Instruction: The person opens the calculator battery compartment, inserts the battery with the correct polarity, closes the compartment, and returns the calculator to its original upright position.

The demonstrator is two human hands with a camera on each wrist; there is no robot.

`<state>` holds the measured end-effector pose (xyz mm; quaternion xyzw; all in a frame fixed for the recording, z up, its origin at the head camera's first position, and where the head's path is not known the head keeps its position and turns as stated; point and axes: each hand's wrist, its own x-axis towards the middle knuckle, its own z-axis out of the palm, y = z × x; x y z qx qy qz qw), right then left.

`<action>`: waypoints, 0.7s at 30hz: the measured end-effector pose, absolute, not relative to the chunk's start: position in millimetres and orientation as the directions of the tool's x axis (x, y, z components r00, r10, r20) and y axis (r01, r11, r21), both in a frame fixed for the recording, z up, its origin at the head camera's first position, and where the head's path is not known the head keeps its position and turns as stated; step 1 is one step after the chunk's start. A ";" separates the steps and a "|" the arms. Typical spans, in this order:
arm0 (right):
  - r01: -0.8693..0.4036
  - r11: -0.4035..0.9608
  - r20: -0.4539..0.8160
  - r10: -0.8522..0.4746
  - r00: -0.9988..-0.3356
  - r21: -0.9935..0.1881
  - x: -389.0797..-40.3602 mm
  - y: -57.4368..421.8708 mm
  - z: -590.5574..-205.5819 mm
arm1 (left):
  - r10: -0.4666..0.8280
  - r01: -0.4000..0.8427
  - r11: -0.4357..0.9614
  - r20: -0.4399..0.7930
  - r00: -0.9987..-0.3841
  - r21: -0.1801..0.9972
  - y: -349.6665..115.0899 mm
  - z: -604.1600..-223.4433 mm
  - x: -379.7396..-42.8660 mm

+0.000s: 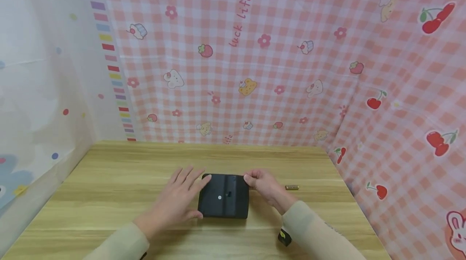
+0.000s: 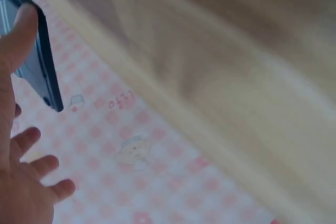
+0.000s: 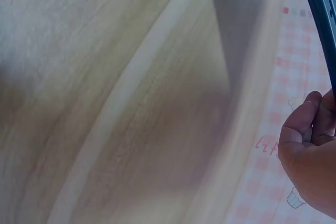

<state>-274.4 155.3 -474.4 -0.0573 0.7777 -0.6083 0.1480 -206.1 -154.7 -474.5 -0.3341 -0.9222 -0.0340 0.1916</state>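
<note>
A flat, black, squarish object [image 1: 238,207] with a white dot and a small dark recess on its face is between my two hands in the head view. My right hand [image 1: 267,187] pinches its upper right corner, thumb on the face and the other fingers curled behind. Along the left side my left hand [image 1: 176,197] is spread, its thumb and forefinger at the edge. The left wrist view shows the thumb against the dark rim [image 2: 48,72] and the other fingers apart from it. In the right wrist view, the curled right fingers [image 3: 302,124] are below the object's edge [image 3: 320,19].
A small battery [image 1: 292,187] lies on the wooden table [image 1: 145,163] to the right of my right hand. Near my right sleeve [image 1: 313,227] is a small black item with a yellow mark [image 1: 284,237]. Pink checked cloth [image 1: 225,70] hangs behind the table.
</note>
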 end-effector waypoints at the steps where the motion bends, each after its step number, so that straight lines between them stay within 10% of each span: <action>1: 0.085 0.251 -0.155 -0.273 -0.949 -0.964 -274.1 154.2 -475.0 | 0.625 0.642 0.763 0.345 -0.700 -0.080 -154.4 -471.8 -207.8; 21: 0.112 0.212 -0.178 -0.324 -0.929 -0.971 -272.1 146.3 -476.7 | 0.746 0.747 0.664 0.090 -0.660 -0.026 -135.3 -452.4 -214.1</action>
